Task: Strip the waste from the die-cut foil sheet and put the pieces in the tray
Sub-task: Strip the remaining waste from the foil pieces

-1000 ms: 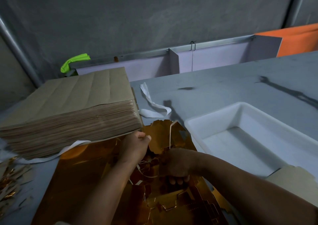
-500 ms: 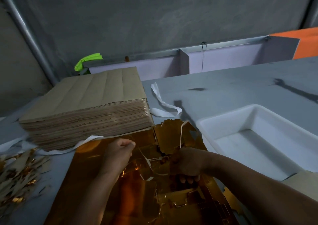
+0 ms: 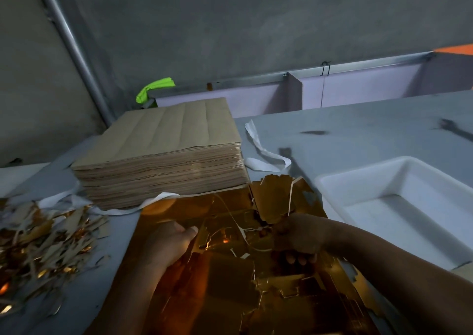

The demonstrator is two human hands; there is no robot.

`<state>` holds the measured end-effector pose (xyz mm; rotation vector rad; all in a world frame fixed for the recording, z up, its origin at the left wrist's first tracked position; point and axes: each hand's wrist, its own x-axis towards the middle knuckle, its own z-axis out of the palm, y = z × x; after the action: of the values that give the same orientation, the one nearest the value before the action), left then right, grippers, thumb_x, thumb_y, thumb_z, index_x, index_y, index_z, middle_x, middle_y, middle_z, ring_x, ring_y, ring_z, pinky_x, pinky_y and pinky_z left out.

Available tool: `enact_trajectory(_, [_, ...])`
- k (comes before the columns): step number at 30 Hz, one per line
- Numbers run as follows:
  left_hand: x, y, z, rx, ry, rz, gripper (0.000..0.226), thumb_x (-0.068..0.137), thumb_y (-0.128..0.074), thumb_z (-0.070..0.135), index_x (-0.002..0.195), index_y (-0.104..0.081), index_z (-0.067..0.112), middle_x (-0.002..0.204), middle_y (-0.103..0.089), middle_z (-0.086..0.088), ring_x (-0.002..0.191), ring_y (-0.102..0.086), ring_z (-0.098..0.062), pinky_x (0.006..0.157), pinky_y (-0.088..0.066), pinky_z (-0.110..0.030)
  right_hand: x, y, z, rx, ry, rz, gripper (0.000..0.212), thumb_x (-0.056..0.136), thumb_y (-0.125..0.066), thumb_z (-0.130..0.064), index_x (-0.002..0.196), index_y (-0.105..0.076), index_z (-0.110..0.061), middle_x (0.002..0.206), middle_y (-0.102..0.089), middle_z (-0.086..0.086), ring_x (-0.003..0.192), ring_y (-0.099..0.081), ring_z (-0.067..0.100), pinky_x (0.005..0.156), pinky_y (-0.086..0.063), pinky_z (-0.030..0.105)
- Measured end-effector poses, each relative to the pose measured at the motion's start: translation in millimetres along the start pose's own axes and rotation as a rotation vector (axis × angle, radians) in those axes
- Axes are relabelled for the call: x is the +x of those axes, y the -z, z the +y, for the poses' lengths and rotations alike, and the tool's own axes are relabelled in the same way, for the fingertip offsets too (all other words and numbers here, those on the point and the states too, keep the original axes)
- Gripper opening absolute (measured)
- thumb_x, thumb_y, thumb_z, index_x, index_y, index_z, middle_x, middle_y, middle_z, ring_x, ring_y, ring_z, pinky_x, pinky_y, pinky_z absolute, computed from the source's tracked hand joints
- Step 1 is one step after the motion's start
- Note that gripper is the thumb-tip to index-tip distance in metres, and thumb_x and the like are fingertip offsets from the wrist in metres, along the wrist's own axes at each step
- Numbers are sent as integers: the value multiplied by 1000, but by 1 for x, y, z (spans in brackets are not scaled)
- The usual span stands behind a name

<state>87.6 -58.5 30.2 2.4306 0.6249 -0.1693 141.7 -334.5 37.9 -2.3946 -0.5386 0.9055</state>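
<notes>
Left hand (image 3: 170, 241) has drawn back from the paper stack (image 3: 158, 155), fingers curled, thumb pinching a torn edge of the foil sheet (image 3: 230, 283), which lies flat on the table (image 3: 358, 135) before the person. Right hand (image 3: 298, 236) grips loosened foil. Much looks unstripped; scraps (image 3: 38, 245) lie left, and the tray (image 3: 358, 176) shows no pieces yet.

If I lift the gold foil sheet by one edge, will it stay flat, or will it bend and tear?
Probably floppy: the gold foil sheet looks thin, and its far flaps stand bent upward. Likely it tears easily, because die-cut lines cross it and a narrow waste strip already stands loose.
</notes>
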Motion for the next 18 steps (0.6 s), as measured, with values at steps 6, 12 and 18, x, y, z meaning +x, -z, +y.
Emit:
enact_trajectory(6, [3, -2, 1, 8, 3, 2, 39, 97, -51, 47, 75, -61, 17, 67, -53, 0, 65, -53, -17, 65, -44, -30, 0, -1, 2, 44, 29, -5, 25, 101, -50, -32, 100, -65, -13, 68, -63, -4, 49, -55, 5, 45, -42, 15])
enact_trajectory(12, [0, -7, 4, -18, 16, -55, 27, 95, -56, 44, 89, -64, 19, 89, -64, -2, 80, -58, -15, 66, -44, -29, 3, -1, 4, 56, 33, -12, 24, 101, -50, -33, 89, -66, -18, 64, -64, -6, 45, -56, 3, 42, -42, 14])
enact_trajectory(18, [-4, -7, 8, -96, -12, -61, 16, 98, -55, 34, 99, -60, 19, 97, -61, -2, 87, -57, -16, 67, -42, -29, -1, -1, 1, 75, 33, -8, 23, 101, -50, -32, 100, -66, -16, 62, -63, -7, 44, -55, 2, 42, -41, 13])
